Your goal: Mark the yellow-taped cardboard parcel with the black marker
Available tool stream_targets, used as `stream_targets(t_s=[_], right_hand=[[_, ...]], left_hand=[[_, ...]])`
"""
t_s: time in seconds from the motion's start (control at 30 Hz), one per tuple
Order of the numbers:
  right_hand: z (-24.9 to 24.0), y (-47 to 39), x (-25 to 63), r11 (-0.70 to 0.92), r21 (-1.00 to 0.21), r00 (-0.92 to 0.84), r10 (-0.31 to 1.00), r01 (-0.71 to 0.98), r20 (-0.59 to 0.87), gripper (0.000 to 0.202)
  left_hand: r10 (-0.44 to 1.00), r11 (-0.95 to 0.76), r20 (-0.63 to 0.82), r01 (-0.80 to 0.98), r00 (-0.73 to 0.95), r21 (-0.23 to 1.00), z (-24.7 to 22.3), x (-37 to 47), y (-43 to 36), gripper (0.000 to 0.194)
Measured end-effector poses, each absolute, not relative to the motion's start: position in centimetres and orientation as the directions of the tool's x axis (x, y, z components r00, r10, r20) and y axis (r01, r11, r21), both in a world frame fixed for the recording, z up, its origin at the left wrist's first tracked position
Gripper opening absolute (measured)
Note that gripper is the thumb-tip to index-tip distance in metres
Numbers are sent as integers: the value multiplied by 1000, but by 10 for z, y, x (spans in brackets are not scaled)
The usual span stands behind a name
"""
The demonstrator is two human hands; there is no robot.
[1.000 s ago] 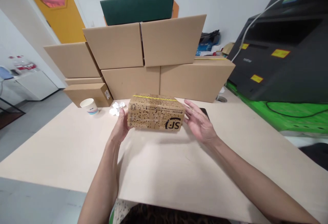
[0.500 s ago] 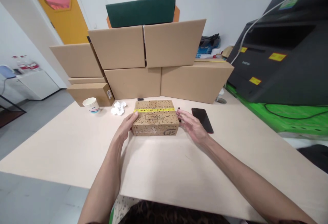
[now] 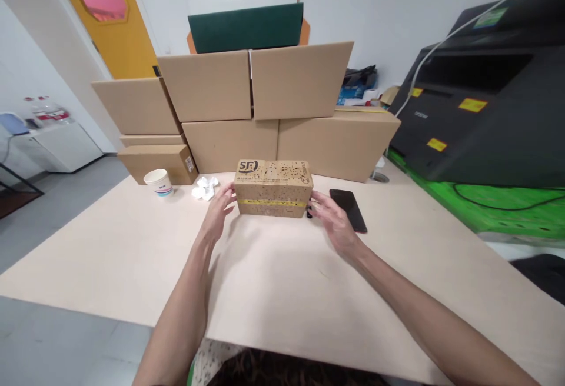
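Observation:
A small brown speckled box [image 3: 273, 189] stands on its long narrow side on the pale table [image 3: 273, 292]. Its yellow tape strip faces me, and the SF print is on top. My left hand [image 3: 218, 212] is at the box's left end, fingers apart and curved toward it. At the right end is my right hand [image 3: 333, 218], its fingers spread and the fingertips close to the box edge. Whether the fingertips touch the cardboard is hard to tell. A small black object [image 3: 309, 208] shows between the box and my right fingers.
A black phone [image 3: 348, 209] lies right of my right hand. Crumpled white tissue [image 3: 205, 188] and a paper cup [image 3: 159, 183] stand at the left. Stacked cardboard boxes [image 3: 229, 145] line the back. A large dark printer [image 3: 485, 115] is at the right.
The small box has turned over: its taped face now points at me instead of up, and the SF print is on top. Both hands have loosened at its ends.

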State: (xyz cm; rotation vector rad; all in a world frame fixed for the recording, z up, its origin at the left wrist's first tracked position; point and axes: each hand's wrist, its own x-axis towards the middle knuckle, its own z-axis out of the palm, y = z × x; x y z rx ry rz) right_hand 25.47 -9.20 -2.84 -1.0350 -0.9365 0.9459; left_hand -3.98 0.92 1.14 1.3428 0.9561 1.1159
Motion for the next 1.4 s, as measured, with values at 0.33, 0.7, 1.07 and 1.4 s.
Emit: stream_targets(t_s=[0.33,0.7,1.07,1.4], right_hand=[[-36,-97,252,275,-959,284,927,-73,244,46],[-20,-89,293,-57,-799,475,829,598,296,53],[-23,-101,327,-589,-251,608,794,768,-4,75],[-24,-83,333,-635,-364,665,745,681,-56,95]], left_hand=[[986,-141,134,-77,-97,987,12,-29,5,74],[973,-149,121,-131,-198,980,1,-26,10,56],[909,-414,415,46,-37,909,0,-18,0,51],[548,-768,835,362,-59,529,7,-4,-31,35]])
